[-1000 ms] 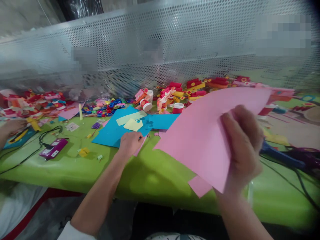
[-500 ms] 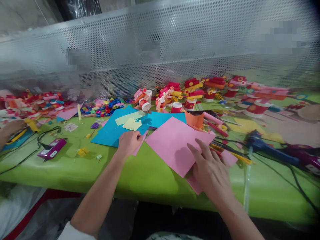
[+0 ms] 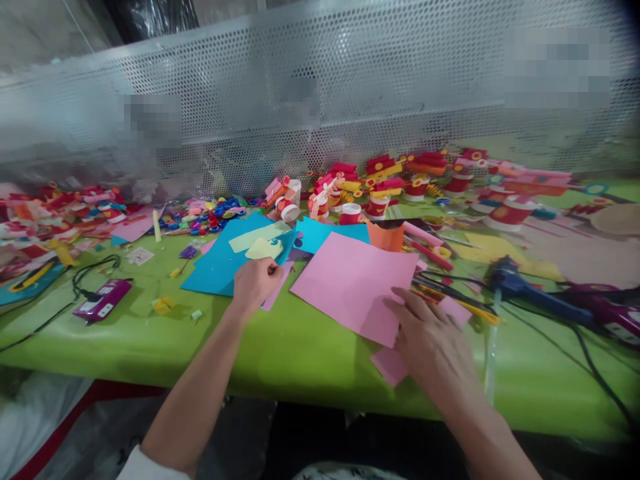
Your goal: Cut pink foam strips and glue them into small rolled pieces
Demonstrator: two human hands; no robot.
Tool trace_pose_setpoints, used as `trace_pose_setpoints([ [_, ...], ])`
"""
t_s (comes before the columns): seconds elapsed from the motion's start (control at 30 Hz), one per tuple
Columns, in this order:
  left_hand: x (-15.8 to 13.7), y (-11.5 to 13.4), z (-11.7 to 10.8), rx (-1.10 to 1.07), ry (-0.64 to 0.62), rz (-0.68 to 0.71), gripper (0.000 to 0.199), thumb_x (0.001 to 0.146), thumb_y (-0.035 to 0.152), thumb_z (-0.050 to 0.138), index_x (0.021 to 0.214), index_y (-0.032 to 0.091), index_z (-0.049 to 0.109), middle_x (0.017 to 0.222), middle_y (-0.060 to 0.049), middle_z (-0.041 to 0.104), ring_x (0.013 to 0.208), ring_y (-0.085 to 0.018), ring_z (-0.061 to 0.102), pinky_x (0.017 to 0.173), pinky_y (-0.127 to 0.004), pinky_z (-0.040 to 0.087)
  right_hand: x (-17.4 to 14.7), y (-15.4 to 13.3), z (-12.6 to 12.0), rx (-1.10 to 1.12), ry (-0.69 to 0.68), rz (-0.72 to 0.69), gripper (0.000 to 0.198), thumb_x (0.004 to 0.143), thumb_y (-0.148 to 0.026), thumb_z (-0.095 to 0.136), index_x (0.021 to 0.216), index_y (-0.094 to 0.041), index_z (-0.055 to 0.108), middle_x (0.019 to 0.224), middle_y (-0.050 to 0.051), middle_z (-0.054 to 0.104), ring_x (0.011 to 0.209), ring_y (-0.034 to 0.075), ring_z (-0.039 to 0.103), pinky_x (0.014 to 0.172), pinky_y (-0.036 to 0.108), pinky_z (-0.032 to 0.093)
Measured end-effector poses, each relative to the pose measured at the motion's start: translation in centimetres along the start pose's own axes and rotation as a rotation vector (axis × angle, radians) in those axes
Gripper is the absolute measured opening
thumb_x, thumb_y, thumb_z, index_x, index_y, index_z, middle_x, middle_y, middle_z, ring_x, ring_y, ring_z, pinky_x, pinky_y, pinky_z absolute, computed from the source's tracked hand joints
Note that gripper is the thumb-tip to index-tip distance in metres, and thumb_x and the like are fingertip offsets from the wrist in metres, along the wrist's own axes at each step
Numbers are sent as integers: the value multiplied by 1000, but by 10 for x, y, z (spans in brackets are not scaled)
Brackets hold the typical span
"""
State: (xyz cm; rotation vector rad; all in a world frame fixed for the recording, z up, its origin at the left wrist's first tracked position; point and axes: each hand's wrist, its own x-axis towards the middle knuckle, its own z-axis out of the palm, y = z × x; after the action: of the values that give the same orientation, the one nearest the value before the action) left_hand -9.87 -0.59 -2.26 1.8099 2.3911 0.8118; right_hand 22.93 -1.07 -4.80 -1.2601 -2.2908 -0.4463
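A square sheet of pink paper (image 3: 353, 283) lies flat on the green table in front of me. My right hand (image 3: 430, 333) rests at its right edge, fingers apart and fingertips on the paper. Partly under that hand is a smaller pink piece (image 3: 389, 367). My left hand (image 3: 255, 283) is closed near the lower right edge of a blue sheet (image 3: 213, 270), and what its curled fingers hold, if anything, is hidden. Beside it lies a narrow pink strip (image 3: 276, 288). Pale yellow paper pieces (image 3: 265, 249) lie on the blue sheet, just beyond the left hand.
Red and yellow paper models on cups (image 3: 377, 207) line the back, below a perforated metal panel (image 3: 250, 100). A blue glue gun (image 3: 535, 290) with cords lies right. A purple power strip (image 3: 103, 300) is left. An orange paper piece (image 3: 386, 237) stands behind the pink sheet.
The pink sheet has turned slightly, and its right corner has come toward me. My right hand has shifted a little right and down. Another person's hand at far left has gone from view.
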Motion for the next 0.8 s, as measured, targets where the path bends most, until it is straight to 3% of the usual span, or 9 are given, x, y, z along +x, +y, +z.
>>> trace_pose_setpoints([
  [0.17, 2, 1, -3, -69, 58, -58, 26, 87, 37, 59, 67, 21, 61, 68, -4, 69, 66, -19, 60, 61, -30, 31, 5, -12, -18, -70, 62, 82, 37, 89, -5, 54, 116, -17, 77, 142, 12, 68, 114, 41, 66, 77, 54, 54],
  [0.3, 2, 4, -4, -185, 11, -47, 27, 88, 42, 60, 70, 22, 59, 67, -2, 69, 63, -17, 61, 61, -28, 35, 15, -37, -23, 198, 132, 30, 32, 93, -6, 52, 114, -16, 76, 133, 14, 71, 106, 32, 66, 86, 48, 56],
  [0.37, 1, 5, -3, -260, -40, -40, 30, 88, 45, 60, 69, 22, 57, 62, -1, 67, 58, -17, 62, 60, -27, 38, 25, -57, -20, 356, 61, -25, 32, 98, -10, 53, 122, -17, 72, 136, 14, 68, 112, 26, 66, 91, 39, 57],
  [0.47, 0, 5, 0, -376, -121, -35, 32, 89, 48, 58, 69, 22, 58, 50, 2, 61, 49, -17, 61, 57, -27, 41, 44, -88, -13, 290, -181, -190, 56, 94, -4, 52, 146, -25, 57, 149, 17, 56, 118, 29, 63, 93, 43, 55],
  [0.53, 1, 4, 1, -445, -163, -30, 33, 88, 50, 58, 70, 22, 59, 48, 2, 60, 48, -18, 61, 56, -27, 43, 56, -103, -9, 226, -310, -254, 62, 96, -3, 48, 151, -29, 51, 143, 18, 58, 113, 28, 64, 89, 42, 54],
  [0.67, 1, 4, 2, -549, -208, -43, 34, 88, 52, 60, 72, 22, 60, 48, 3, 59, 46, -18, 61, 52, -27, 43, 69, -113, -6, 184, -390, -253, 43, 93, -4, 52, 130, -22, 65, 112, 14, 68, 99, 27, 65, 75, 36, 51],
  [0.8, 1, 7, 2, -621, -247, -61, 36, 85, 54, 65, 69, 22, 58, 50, 3, 60, 45, -17, 61, 52, -27, 43, 69, -106, -6, 209, -396, -248, 35, 91, -4, 54, 121, -20, 66, 106, 11, 69, 92, 24, 66, 72, 34, 48],
])
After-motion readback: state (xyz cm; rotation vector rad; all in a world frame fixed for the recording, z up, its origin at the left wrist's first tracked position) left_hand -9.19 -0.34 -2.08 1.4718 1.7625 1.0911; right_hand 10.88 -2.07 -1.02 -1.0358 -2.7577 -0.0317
